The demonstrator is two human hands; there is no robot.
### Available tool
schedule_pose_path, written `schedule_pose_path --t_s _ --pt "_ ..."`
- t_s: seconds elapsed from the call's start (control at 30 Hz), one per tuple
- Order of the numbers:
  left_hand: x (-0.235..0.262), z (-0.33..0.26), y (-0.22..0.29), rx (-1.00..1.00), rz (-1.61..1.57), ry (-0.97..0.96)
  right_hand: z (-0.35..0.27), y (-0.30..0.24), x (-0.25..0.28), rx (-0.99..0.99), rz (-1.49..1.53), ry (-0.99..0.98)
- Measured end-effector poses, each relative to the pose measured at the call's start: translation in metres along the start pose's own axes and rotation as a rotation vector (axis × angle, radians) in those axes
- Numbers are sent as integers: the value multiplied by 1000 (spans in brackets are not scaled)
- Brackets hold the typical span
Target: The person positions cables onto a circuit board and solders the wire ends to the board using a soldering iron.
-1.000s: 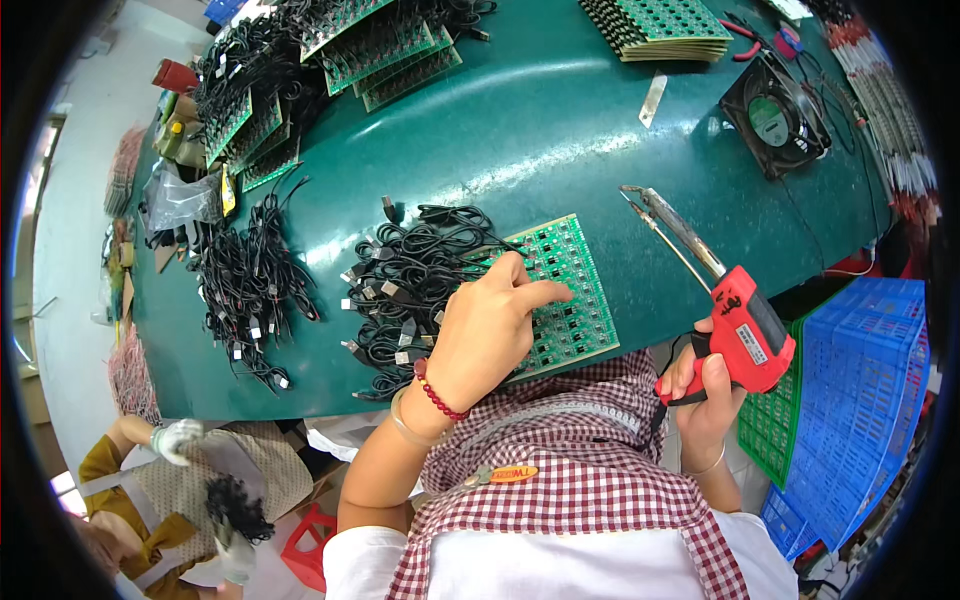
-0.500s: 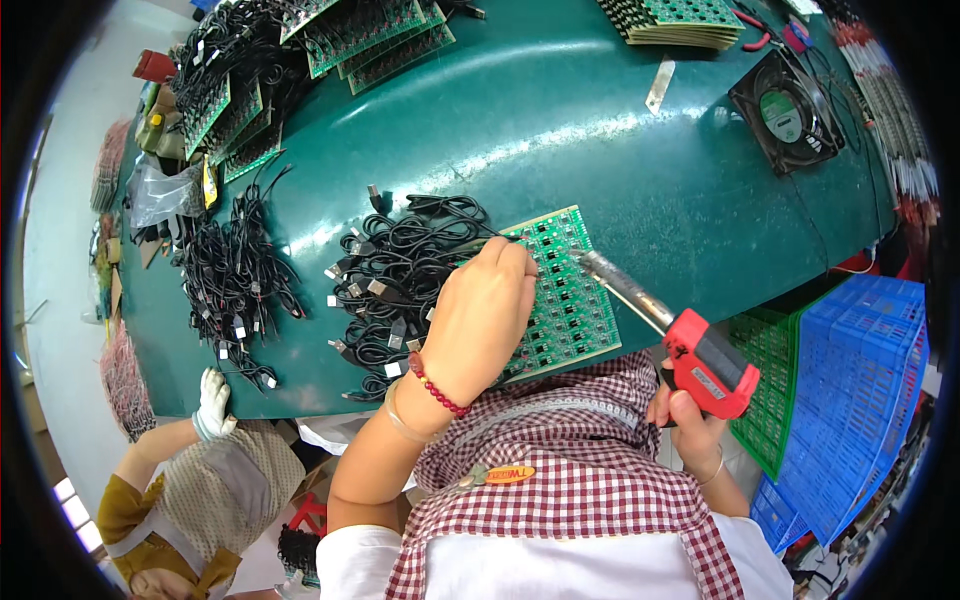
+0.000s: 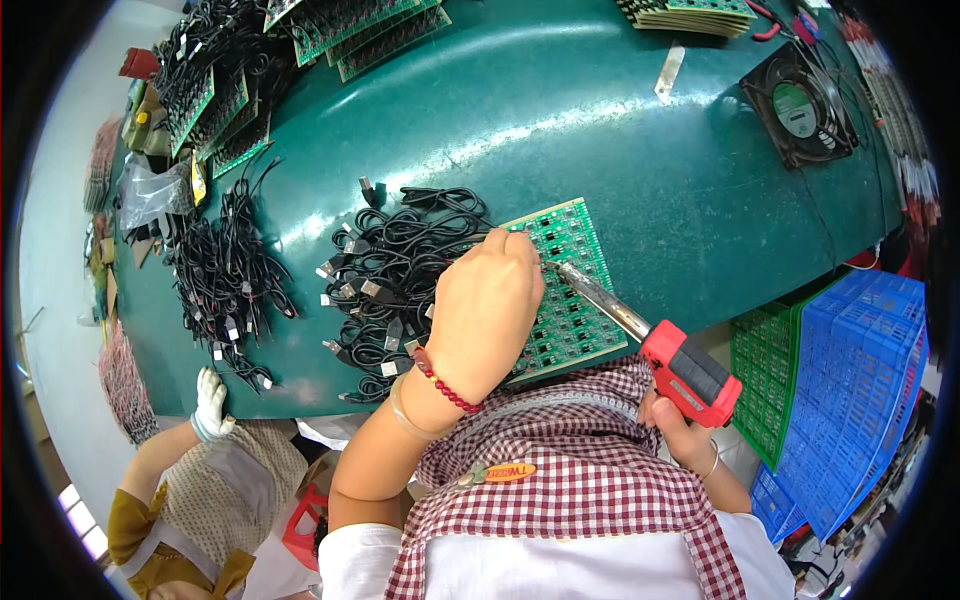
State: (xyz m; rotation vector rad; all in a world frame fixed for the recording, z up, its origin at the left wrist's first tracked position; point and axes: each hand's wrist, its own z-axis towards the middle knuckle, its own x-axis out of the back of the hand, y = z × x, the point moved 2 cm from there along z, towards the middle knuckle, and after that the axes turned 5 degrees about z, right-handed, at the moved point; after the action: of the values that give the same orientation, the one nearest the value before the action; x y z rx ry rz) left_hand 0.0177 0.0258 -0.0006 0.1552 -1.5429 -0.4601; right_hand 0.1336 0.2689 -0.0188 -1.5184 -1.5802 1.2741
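Left hand (image 3: 485, 310) rests on the green circuit board (image 3: 570, 290), fingers curled together, fingertips pinched at the board's far edge; what they pinch is too small to tell. Right hand (image 3: 675, 425) clamped around the grip of a red soldering gun (image 3: 690, 372), just off the board's near right corner. The gun's metal barrel slants up over the board, tip right beside the left fingertips. Red bead bracelet (image 3: 445, 385) on the left wrist, thin bangle on the right wrist.

The board lies flat on a dark green table (image 3: 600, 130), close to its near edge, directly in front of the person. Touching the board's left side: one heap of black USB cables (image 3: 385, 280). Further left of the board: a second black cable bundle (image 3: 225, 275). Far left of the board, at the table's back corner: several more green boards (image 3: 225, 115) overlapping, count unclear. Beyond the board at the far edge: one stack of boards (image 3: 690, 12). Far right of the board: one black square fan (image 3: 800, 105). One small metal strip (image 3: 668, 72) between fan and far stack. Right of the board, off the table: blue plastic crates (image 3: 865, 380) and one green crate (image 3: 765, 375).

Left of the board, below the table edge: a second person, white-gloved hand (image 3: 208, 405) at the table rim. The wearer has a red-and-white checked apron (image 3: 570, 490).
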Motion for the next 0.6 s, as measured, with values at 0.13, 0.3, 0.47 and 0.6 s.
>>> schedule_pose_path --t_s 0.13,0.3,0.47,0.6 --pt "-3 1 1 1 4 -10 1 6 3 71 -166 -3" --pt "-2 1 1 7 -10 -19 -4 4 -1 0 25 15" --pt "-5 1 1 37 6 -20 -7 7 5 39 -13 -33" --pt "-4 0 2 27 -10 -22 -8 7 6 -14 -28 -20"
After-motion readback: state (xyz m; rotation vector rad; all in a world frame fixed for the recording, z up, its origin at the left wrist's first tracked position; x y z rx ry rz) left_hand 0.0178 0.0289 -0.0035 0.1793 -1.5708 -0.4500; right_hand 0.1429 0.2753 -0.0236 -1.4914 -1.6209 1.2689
